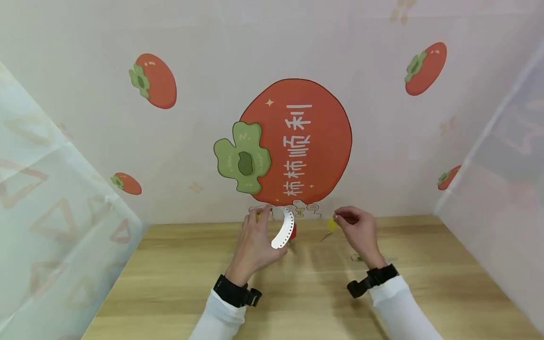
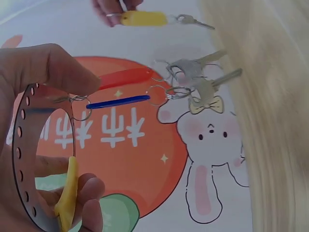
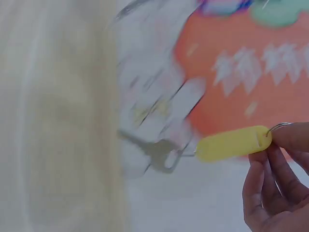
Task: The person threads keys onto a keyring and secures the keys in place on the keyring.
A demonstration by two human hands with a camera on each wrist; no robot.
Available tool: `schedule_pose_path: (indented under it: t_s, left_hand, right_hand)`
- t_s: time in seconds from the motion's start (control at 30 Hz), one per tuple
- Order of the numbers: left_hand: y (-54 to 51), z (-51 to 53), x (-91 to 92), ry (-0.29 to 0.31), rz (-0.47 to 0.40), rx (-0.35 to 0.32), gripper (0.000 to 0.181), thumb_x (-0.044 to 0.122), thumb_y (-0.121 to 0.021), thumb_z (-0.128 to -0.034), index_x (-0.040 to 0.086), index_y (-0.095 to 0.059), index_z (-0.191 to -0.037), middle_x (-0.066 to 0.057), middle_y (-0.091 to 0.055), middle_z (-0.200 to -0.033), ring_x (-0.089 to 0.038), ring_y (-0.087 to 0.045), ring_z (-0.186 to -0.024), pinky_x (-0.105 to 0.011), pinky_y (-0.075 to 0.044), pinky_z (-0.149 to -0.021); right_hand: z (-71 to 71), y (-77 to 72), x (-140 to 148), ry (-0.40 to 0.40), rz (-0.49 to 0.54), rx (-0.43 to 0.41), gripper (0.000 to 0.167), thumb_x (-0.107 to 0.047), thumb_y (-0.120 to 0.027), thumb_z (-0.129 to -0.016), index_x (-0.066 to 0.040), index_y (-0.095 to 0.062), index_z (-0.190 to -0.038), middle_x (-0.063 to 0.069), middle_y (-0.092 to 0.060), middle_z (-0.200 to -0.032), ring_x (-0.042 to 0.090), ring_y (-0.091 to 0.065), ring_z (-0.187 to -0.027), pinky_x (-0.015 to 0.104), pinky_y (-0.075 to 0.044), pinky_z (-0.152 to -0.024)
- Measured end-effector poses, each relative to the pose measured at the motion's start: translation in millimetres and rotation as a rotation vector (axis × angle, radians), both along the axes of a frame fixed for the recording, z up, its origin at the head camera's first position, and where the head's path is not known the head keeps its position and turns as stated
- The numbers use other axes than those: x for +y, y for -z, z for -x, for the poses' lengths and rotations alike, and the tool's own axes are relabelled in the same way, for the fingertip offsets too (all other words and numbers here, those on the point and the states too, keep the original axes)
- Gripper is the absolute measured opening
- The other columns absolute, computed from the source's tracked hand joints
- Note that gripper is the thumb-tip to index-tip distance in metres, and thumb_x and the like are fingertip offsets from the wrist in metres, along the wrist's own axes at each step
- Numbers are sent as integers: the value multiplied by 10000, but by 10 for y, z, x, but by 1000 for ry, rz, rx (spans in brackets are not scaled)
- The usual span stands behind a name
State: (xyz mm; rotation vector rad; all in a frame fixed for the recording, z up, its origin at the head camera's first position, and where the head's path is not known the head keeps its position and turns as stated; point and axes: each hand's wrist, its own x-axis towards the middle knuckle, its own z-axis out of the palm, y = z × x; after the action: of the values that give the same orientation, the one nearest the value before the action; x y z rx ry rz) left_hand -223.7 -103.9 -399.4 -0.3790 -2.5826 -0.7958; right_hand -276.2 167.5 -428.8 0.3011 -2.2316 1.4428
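Observation:
My left hand (image 1: 256, 243) holds a curved white plate (image 1: 284, 231) with a row of small holes along its edge. Beside its thumb, in the left wrist view, are a red key tag (image 2: 126, 78) and a blue key tag (image 2: 118, 102), each with a ring and keys at the far end. A yellow piece (image 2: 68, 191) lies against the plate near the fingers; its kind is unclear. With thumb and fingertips, my right hand (image 1: 359, 231) pinches the ring of a yellow key tag (image 3: 234, 144). A key (image 3: 157, 152) dangles from that tag's other end, above the table.
On the wooden table (image 1: 170, 283), under the right wrist, lies a small ring (image 1: 356, 258) with something pale next to it. Behind the table stands a pale backdrop (image 1: 191, 94) printed with persimmons. White sheets (image 1: 51, 212) flank both sides.

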Motion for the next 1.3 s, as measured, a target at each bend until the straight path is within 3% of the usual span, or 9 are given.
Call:
schedule_pose_path:
  t_s: [0.17, 0.37, 0.53, 0.83, 1.07, 1.3]
  left_hand:
    - [51, -44, -2, -20, -15, 13, 991, 305, -881, -612, 88, -468, -1486, -163, -504, -1318, -350, -520, -1167, -519, -447, -923]
    - [103, -127, 24, -34, -23, 9, 966, 329, -901, -625, 53, -492, -1456, -186, -516, -1309, -374, -524, -1161, -547, -441, -928]
    - [92, -140, 29, -34, -31, 5, 971, 329, -921, -631, 39, -492, -1452, -188, -506, -1302, -378, -516, -1168, -549, -439, -933]
    - [13, -151, -61, -37, -66, 9, 1031, 272, -955, -572, 41, -485, -1460, -189, -499, -1293, -375, -517, -1133, -551, -457, -915]
    - [-30, -101, -104, -25, -67, -5, 1033, 287, -922, -574, 71, -477, -1480, -170, -502, -1304, -354, -515, -1136, -544, -438, -942]
    - [-26, -25, -119, -19, -59, 32, 997, 269, -920, -591, 43, -491, -1462, -189, -507, -1302, -369, -528, -1118, -553, -459, -910]
  right_hand:
    - [-260, -130, -337, -65, 75, 52, 72, -30, -760, -897, -13, -759, -967, 110, -744, -917, 197, -686, -787, 201, -536, -695]
    - [-419, -114, -502, -69, -12, 135, 128, 35, -795, -834, -65, -756, -904, 22, -731, -857, 168, -691, -756, 251, -562, -682]
    - [-422, -92, -533, -94, -128, 219, 103, 19, -797, -835, -44, -729, -878, -15, -706, -826, 133, -673, -729, 310, -575, -666]
    - [-427, -135, -624, -136, -215, 247, 178, 57, -796, -818, -67, -685, -880, -25, -674, -819, 95, -637, -729, 307, -566, -662]
    - [-376, -163, -670, -151, -225, 240, 155, 7, -792, -843, -77, -667, -881, -34, -662, -800, 79, -634, -704, 275, -562, -625]
    - [-289, -171, -703, -166, -189, 223, 143, 11, -776, -857, -74, -665, -886, -27, -658, -800, 83, -641, -698, 271, -564, -633]
